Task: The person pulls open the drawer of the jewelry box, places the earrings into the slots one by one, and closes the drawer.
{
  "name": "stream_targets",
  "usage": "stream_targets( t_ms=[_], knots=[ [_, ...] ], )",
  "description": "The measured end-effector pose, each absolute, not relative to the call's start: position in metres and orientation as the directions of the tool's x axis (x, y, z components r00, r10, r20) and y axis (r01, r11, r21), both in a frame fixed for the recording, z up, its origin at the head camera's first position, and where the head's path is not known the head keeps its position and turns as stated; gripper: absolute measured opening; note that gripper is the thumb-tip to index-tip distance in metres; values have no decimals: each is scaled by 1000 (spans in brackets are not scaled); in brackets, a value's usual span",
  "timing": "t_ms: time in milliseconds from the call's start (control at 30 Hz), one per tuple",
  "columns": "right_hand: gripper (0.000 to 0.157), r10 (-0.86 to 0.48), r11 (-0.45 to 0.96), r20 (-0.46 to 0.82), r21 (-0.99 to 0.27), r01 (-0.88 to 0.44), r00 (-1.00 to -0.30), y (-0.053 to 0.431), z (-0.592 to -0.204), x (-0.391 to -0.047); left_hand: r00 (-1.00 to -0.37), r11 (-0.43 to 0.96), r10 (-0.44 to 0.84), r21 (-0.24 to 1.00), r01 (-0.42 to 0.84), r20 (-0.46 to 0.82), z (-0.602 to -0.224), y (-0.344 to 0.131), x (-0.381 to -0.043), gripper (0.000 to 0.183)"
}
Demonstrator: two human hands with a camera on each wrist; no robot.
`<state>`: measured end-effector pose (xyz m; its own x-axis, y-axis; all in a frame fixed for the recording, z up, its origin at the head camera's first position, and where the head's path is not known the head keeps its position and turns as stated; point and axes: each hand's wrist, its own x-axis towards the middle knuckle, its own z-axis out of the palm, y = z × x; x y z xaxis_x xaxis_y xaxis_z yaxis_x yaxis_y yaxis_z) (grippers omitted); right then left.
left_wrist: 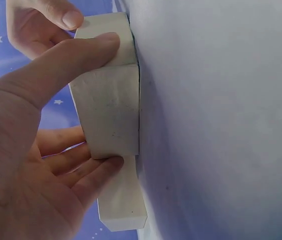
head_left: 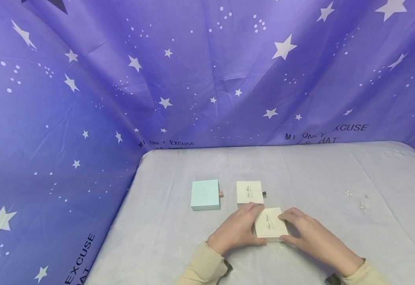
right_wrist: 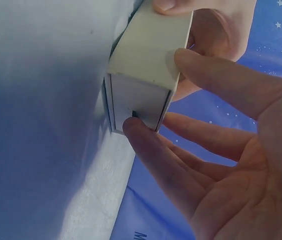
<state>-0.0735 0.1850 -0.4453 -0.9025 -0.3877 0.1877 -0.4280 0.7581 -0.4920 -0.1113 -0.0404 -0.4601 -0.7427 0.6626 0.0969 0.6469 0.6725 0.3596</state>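
Note:
A cream drawer-style gift box (head_left: 271, 225) with dark lettering on its lid lies on the covered table between the two hands. From its left side the left hand (head_left: 237, 227) grips it, thumb on the near face and fingers at the far corner. The right hand (head_left: 314, 239) holds the right end. In the right wrist view, its thumb presses the near side of the box (right_wrist: 148, 55), and one fingertip touches the small dark pull tab (right_wrist: 135, 114) on the drawer front. The drawer looks closed.
Just behind the held box lies a second cream box (head_left: 249, 190) with a dark tab. A mint-green box (head_left: 205, 194) with an orange-pink tab lies left of it. Several small shiny pieces (head_left: 362, 206) lie at right. Purple star-printed cloth (head_left: 207, 79) hangs behind and at the sides.

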Motion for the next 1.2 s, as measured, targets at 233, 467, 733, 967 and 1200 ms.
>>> stream_targets(
  t_ms=[233, 467, 733, 967, 1200],
  knots=[
    [42, -396, 744, 185, -508, -433, -899, 190, -448, -76, -752, 682, 653, 364, 634, 86, -462, -41, -111, 88],
    [39, -412, 657, 68, -668, -348, -909, 197, -449, -83, -754, 683, 653, 370, 629, 76, -462, -42, -110, 89],
    [33, -400, 650, 10, -701, -291, -917, 203, -452, -89, -759, 689, 647, 367, 625, 78, -462, -42, -109, 89],
    [23, -424, 618, -4, -732, -287, -906, 205, -455, -93, -755, 686, 650, 364, 630, 81, -460, -42, -109, 88],
    [18, -429, 617, -54, -747, -249, -902, 203, -455, -97, -756, 684, 650, 374, 626, 76, -461, -42, -110, 90]
  ],
)
